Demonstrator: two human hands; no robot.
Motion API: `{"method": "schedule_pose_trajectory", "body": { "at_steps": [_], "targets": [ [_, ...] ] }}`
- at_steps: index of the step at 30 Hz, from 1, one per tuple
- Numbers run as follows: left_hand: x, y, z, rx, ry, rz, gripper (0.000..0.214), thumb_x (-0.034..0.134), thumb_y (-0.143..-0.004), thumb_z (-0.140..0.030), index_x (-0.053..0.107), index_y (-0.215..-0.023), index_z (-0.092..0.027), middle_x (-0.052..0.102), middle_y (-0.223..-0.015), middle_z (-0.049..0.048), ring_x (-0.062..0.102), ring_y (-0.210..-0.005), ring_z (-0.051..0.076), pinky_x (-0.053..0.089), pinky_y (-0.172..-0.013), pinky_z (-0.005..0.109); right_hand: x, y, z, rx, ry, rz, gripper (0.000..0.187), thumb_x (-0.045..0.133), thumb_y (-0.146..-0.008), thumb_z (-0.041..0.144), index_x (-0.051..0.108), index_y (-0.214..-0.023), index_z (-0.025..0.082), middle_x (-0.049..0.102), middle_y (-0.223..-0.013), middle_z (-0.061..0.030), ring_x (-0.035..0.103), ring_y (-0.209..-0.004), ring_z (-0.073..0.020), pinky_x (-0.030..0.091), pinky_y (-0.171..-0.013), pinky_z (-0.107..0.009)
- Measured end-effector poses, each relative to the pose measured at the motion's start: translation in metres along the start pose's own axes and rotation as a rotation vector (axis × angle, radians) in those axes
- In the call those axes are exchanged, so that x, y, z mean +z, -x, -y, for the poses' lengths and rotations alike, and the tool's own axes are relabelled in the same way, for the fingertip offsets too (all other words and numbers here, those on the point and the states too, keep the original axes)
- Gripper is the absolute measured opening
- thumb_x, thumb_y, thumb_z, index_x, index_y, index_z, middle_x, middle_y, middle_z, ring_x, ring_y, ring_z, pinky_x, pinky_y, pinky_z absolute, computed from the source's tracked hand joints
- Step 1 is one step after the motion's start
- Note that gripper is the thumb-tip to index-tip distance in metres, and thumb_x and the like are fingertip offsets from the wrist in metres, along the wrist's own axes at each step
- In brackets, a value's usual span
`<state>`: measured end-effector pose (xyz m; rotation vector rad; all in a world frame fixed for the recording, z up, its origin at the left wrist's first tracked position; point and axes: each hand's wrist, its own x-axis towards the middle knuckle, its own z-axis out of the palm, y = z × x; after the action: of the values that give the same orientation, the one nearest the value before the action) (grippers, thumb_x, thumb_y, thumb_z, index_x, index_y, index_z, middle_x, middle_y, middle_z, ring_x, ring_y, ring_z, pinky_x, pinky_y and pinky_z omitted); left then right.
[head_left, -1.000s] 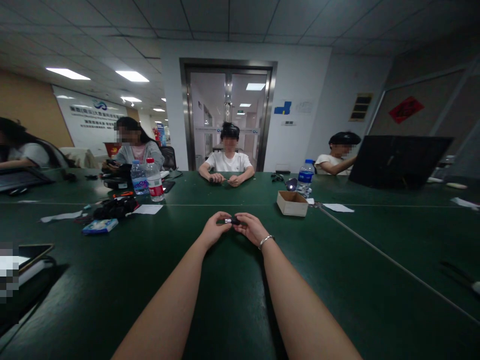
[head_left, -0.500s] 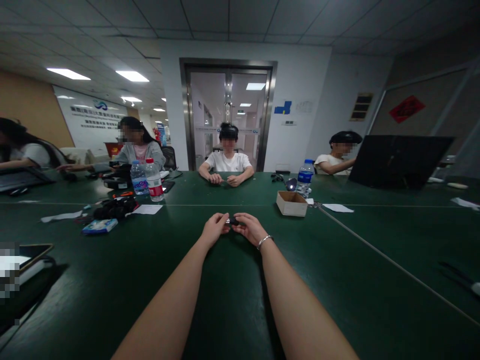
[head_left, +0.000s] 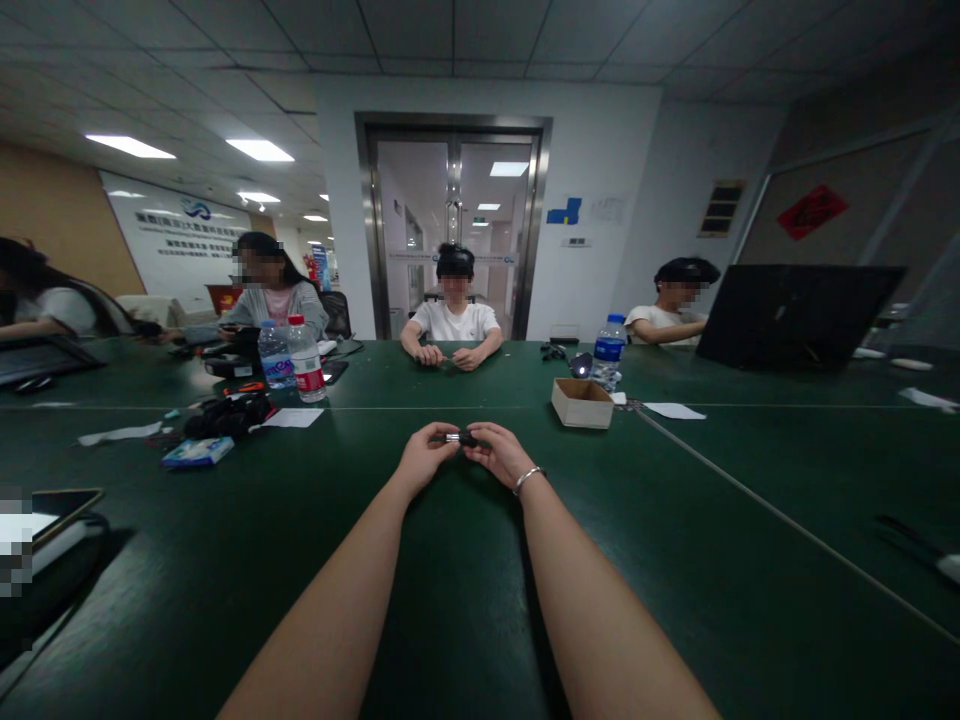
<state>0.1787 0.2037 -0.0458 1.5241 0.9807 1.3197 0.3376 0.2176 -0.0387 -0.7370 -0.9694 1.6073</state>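
Observation:
A small black-and-silver stick (head_left: 463, 438) is held level between my two hands, just above or on the green table; its exact kind is too small to tell. The fingers of my left hand (head_left: 426, 455) pinch its silver end. Thumb and fingertips of my right hand (head_left: 501, 455), which has a silver bangle on the wrist, close on the black end. Fingers partly hide both ends.
An open cardboard box (head_left: 582, 408) stands right of my hands, with a water bottle (head_left: 609, 350) behind it. Leftward are two bottles (head_left: 306, 362), a blue-white packet (head_left: 198, 453) and black gear (head_left: 229, 415). A person (head_left: 454, 320) sits opposite; a monitor (head_left: 799, 315) stands right.
My left hand has shifted slightly left, and more of the stick's silver part shows between my hands. The right hand stays nearly in place.

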Motion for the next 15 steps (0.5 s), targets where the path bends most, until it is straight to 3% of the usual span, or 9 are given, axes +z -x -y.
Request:
{"method": "schedule_pose_trajectory", "body": {
  "at_steps": [8, 15],
  "targets": [
    [0.0052, 0.0001, -0.0037, -0.114, 0.118, -0.067, 0.034, 0.072, -0.061, -0.033, 0.062, -0.084, -0.011, 0.06, -0.074, 0.0049, 0.058, -0.066, 0.012, 0.049, -0.067, 0.025, 0.0017, 0.0012, 0.0012, 0.004, -0.002, -0.001, 0.01, 0.057, -0.07, 0.004, 0.059, -0.076, 0.012, 0.062, -0.068, -0.0066, 0.06, -0.058, -0.0148, 0.053, -0.057, -0.026],
    [0.0053, -0.0061, 0.0054, -0.154, 0.035, -0.109, 0.037, 0.069, -0.061, -0.044, 0.062, -0.075, -0.01, 0.06, -0.068, 0.0057, 0.057, -0.062, 0.012, 0.049, -0.061, 0.024, 0.0003, -0.0001, 0.0, 0.002, 0.02, -0.001, 0.011, 0.056, -0.07, 0.005, 0.059, -0.078, 0.012, 0.062, -0.07, -0.0059, 0.061, -0.059, -0.0149, 0.053, -0.058, -0.026]
  ]
}}
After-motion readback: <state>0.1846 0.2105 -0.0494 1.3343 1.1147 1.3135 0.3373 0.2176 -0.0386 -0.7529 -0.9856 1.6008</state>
